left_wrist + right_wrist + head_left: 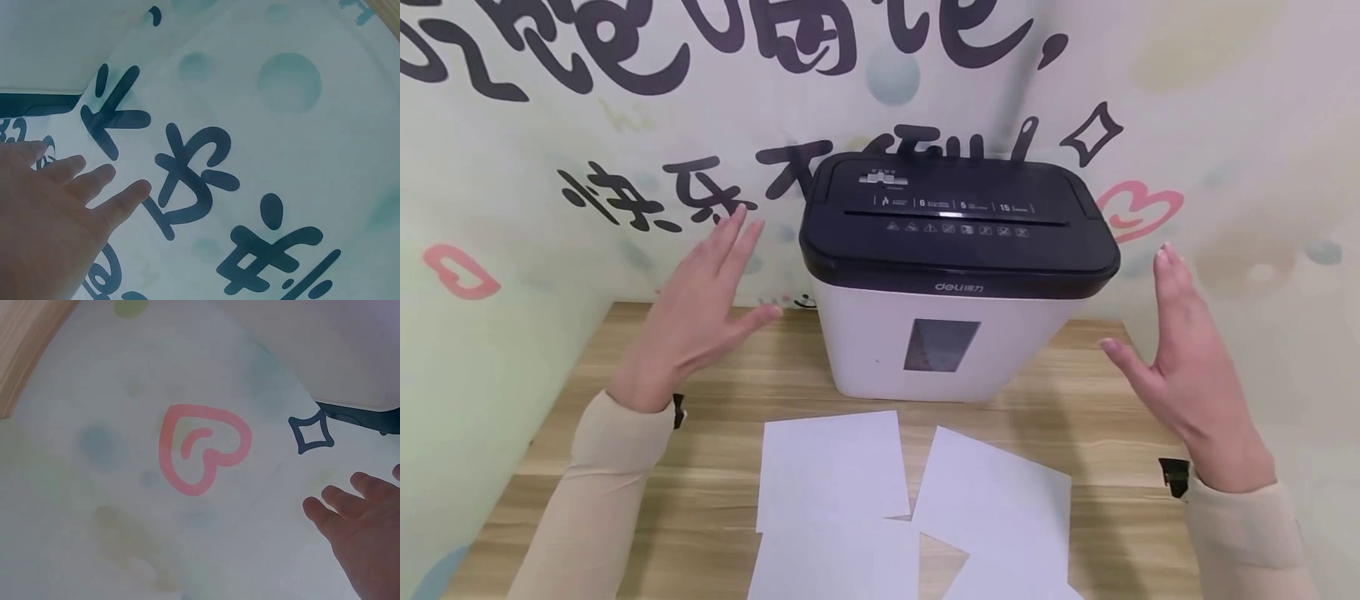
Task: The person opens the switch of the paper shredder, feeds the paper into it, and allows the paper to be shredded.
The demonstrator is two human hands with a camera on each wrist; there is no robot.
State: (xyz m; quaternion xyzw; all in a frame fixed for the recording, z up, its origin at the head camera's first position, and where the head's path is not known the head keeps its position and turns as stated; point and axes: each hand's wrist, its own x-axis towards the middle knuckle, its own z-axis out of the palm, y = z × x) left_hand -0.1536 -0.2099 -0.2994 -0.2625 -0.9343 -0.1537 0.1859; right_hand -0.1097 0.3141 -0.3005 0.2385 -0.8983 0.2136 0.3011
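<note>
A paper shredder (958, 250) with a black top and a white bin stands upright at the back of the table. A narrow slot runs across its lid, and a small dark window is set in its front. My left hand (696, 296) hovers to the shredder's left, fingers extended and thumb spread, holding nothing. On the other side my right hand (1195, 367) is raised the same way, apart from the shredder and with nothing in it. In the wrist views, the left hand (56, 212) and right hand (369, 519) show straight fingers before the wall.
Several white paper sheets (831, 471) lie on the wooden table (722, 450) in front of the shredder, some overlapping. Behind it rises a pale wall covering (1225, 100) with black characters and pink hearts. Similar pale walls border the table at left and right.
</note>
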